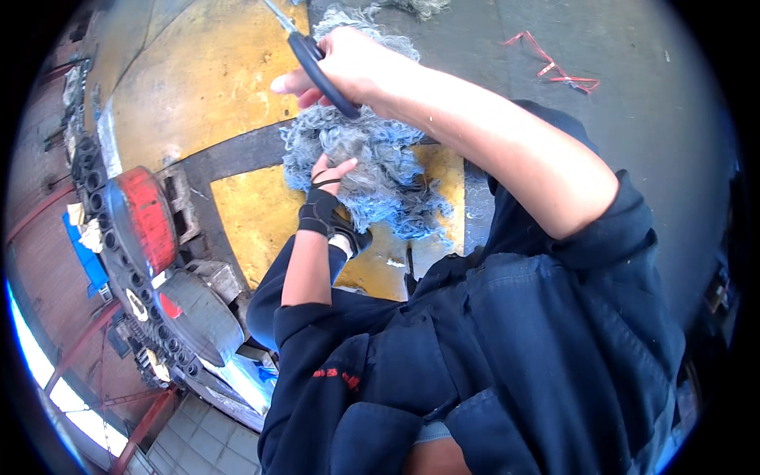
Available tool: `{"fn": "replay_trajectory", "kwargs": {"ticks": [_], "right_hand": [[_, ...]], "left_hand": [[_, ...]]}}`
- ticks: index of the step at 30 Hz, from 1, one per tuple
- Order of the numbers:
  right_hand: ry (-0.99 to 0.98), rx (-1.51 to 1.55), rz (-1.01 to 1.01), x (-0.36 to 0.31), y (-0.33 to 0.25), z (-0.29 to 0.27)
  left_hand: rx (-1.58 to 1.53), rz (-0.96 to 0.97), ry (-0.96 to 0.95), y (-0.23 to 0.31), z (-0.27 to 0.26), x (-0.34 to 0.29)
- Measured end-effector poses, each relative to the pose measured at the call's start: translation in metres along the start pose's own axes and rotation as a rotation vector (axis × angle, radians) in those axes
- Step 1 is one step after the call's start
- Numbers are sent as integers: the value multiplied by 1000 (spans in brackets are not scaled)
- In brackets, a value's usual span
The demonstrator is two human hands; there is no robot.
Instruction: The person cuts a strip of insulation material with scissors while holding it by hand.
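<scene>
My right hand (pixel 348 67) grips scissors by their black handle (pixel 321 77); the metal blades (pixel 279 13) point up and left and run out of the picture. The hand is raised at the far end of a shaggy heap of blue and grey fibre, like tangled yarn (pixel 388 162). Against the near left side of this heap rests my left hand (pixel 332 176), in a black wrist wrap. Its thumb and forefinger are spread apart on the strands, and the other fingers are mostly hidden.
The heap lies on a floor of worn yellow plates (pixel 214 75) and dark sheets. My shoe (pixel 352 233) stands at its near edge. At left are a red drum-like thing (pixel 145 220) and a grey round one (pixel 202 313). A red strap (pixel 554 67) lies at far right.
</scene>
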State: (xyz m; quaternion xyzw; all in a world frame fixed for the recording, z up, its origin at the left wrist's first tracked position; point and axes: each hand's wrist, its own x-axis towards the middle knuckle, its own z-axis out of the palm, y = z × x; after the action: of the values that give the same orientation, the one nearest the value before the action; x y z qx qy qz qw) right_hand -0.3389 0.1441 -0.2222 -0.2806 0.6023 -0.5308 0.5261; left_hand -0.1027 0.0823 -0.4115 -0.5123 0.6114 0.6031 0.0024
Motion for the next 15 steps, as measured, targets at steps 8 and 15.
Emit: {"fn": "replay_trajectory", "kwargs": {"ticks": [8,15], "right_hand": [[-11,-17,-76,1,7,-6],[-182,18,-80,12,31,15]], "left_hand": [[-547,423,227,110,-79,-100],[-831,618,115,199,-93,-166]]}}
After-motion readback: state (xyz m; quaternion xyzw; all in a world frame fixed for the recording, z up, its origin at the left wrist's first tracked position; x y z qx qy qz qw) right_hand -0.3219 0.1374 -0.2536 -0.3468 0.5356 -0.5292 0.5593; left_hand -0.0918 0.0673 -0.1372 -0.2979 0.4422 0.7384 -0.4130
